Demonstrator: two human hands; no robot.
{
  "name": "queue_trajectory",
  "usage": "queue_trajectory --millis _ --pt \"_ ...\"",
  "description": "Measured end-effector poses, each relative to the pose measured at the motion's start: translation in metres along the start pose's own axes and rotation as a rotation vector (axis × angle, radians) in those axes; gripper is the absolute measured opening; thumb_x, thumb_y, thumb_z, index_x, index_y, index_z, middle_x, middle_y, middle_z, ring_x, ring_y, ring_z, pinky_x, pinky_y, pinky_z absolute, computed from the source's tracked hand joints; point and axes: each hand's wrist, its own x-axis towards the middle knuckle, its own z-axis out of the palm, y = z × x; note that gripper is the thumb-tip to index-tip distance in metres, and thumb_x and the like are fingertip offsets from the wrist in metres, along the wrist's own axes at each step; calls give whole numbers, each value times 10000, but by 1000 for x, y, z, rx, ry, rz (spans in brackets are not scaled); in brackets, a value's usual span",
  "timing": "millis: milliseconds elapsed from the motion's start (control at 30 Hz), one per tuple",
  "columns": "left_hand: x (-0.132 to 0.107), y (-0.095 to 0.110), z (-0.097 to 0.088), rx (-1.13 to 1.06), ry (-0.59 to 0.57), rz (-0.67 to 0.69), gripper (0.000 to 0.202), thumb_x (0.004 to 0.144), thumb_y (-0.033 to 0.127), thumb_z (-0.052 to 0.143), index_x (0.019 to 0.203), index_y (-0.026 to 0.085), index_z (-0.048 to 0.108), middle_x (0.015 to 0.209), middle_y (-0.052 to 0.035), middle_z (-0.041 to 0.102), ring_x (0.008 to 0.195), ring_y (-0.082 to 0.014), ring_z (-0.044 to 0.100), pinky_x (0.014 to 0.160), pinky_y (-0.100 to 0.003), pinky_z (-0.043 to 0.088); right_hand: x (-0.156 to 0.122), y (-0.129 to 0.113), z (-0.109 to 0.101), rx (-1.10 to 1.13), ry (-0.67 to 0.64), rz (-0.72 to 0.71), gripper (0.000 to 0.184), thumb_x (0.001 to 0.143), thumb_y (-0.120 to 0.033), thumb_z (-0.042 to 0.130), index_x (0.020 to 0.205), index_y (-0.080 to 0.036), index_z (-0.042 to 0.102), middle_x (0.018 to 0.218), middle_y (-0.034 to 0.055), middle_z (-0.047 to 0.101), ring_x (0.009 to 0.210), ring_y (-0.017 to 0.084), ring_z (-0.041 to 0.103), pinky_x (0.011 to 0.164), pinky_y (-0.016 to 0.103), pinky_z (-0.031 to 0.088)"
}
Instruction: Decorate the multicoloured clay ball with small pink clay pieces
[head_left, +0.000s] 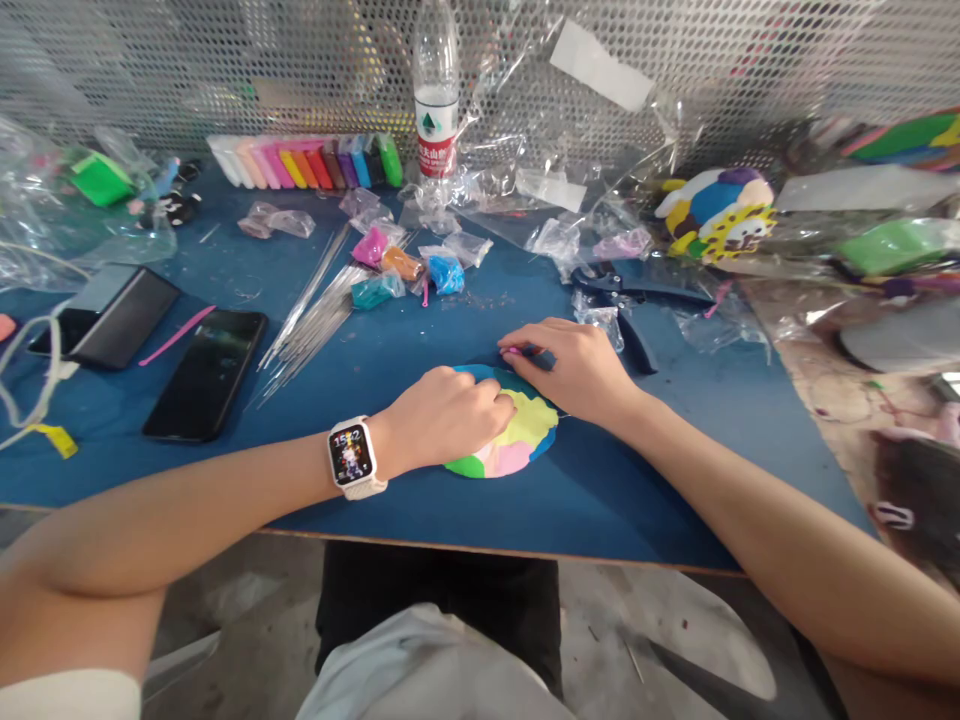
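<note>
A flat round disc of coloured modelling clay (525, 425) lies on the blue table, with a yellow shape on top and blue, pink, white and green around it. My left hand (454, 415), wearing a watch (352, 454), rests over the left part of the disc. Its fingers are curled closed, and what they hold, if anything, is hidden. Just beyond the disc's upper right edge, my right hand (574, 365) pinches a small pink piece (512, 350) between thumb and finger. Whether that piece is clay or a tool tip I cannot tell.
Metal wires (322, 320), opened clay packets (390, 262) and pliers (637, 295) lie beyond my hands. A phone (206, 375) is at left. Clay packs (307, 162) and a bottle (436, 120) stand by the mesh, with a clay figure (716, 212) at right.
</note>
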Motion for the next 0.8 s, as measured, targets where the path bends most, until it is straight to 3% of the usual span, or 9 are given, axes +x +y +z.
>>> queue_trajectory --millis 333,500,667,800 --pt "1 0 7 -49 14 -7 218 1026 123 563 864 171 699 754 -67 700 599 -217 666 496 -335 276 -1 2 -1 7 12 43 145 1005 -236 736 1087 -271 850 1017 35 876 846 250 804 788 402 605" --pt "0 -5 7 -134 88 -18 319 1084 199 521 818 183 696 738 -50 691 597 -195 630 516 -342 269 0 5 -1 114 32 116 185 1005 -266 755 1178 -259 820 1001 32 877 773 229 812 795 397 642" --pt "-3 -34 -5 -406 244 -161 524 1148 314 421 656 191 553 596 -3 552 565 -130 503 612 -300 363 2 15 2 298 81 188 264 1001 -365 791 1238 -250 795 1016 55 877 848 257 837 829 422 688" --pt "-7 -72 1 -365 304 -372 554 1141 386 419 614 214 432 554 6 481 546 -133 452 612 -305 339 3 13 3 364 135 174 291 956 -413 848 1189 -248 794 1002 64 866 819 255 815 790 424 690"
